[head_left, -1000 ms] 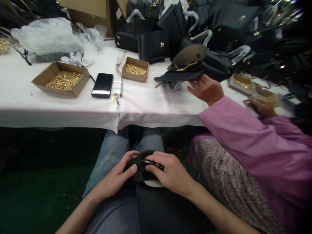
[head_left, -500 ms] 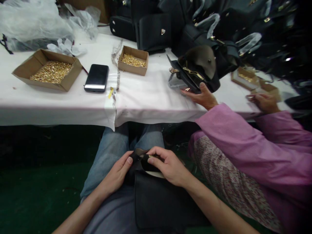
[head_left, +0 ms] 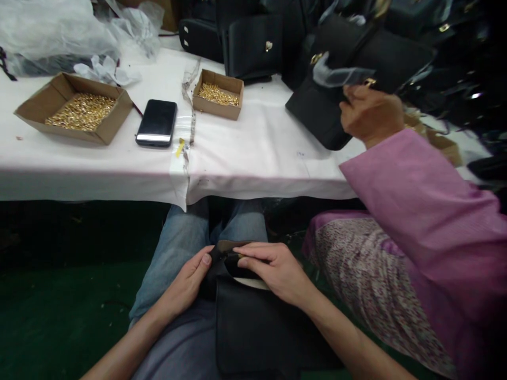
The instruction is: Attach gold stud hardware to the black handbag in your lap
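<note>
A black handbag [head_left: 269, 327] lies across my lap, its flap hanging towards me and its mouth partly spread, showing a pale edge inside. My left hand [head_left: 192, 277] grips the bag's left side, thumb on top and fingers hidden beneath. At the opening, my right hand [head_left: 273, 269] is closed, with thumb and fingers pinched at the bag's upper edge. A small glint shows by those fingertips; whether they also hold a small fitting cannot be made out.
On the white-covered table [head_left: 253, 153] are a larger cardboard box [head_left: 35, 113] and a smaller one [head_left: 216, 110], both with small gold pieces, and a phone [head_left: 156, 122]. At right, a co-worker's hand [head_left: 374, 113] holds another black bag [head_left: 320, 113]. More black bags [head_left: 253, 47] crowd the back.
My right fingers have straightened and shifted slightly at the bag's opening; my left hand stays nearly still. The co-worker has lifted and turned the other bag, its flap now facing me.
</note>
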Tool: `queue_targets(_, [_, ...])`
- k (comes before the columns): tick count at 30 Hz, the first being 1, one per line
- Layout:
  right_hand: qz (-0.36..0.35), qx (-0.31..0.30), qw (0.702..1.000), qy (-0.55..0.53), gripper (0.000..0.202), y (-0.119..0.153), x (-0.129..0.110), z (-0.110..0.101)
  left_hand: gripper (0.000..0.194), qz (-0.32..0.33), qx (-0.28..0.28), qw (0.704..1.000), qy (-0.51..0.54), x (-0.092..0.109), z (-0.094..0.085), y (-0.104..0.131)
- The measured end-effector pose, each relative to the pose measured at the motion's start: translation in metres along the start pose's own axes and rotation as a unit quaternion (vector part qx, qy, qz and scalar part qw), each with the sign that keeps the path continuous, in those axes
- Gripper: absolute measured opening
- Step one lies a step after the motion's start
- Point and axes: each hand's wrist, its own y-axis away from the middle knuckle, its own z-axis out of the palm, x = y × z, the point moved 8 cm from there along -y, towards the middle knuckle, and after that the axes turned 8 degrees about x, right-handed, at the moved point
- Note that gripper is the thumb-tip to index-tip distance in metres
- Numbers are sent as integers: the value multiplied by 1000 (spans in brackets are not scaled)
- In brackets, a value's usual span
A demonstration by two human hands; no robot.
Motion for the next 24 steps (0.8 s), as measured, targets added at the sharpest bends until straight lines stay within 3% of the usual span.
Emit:
queue_targets(5, [-79,-10,996,33,23,5,-12,10,53,8,-17,1000,13,4,4,4])
queue_targets(13, [-190,30,975,110,15,17,-33,20,53,8,36,999,-6,4,-3,9])
queue_targets(18, [-228,45,961,152,14,15,-36,18,60,32,-52,998,-1,4,-4,19])
queue_targets(24, [-237,31,962,135,13,13,-38,18,60,16,-65,998,5,2,0,10])
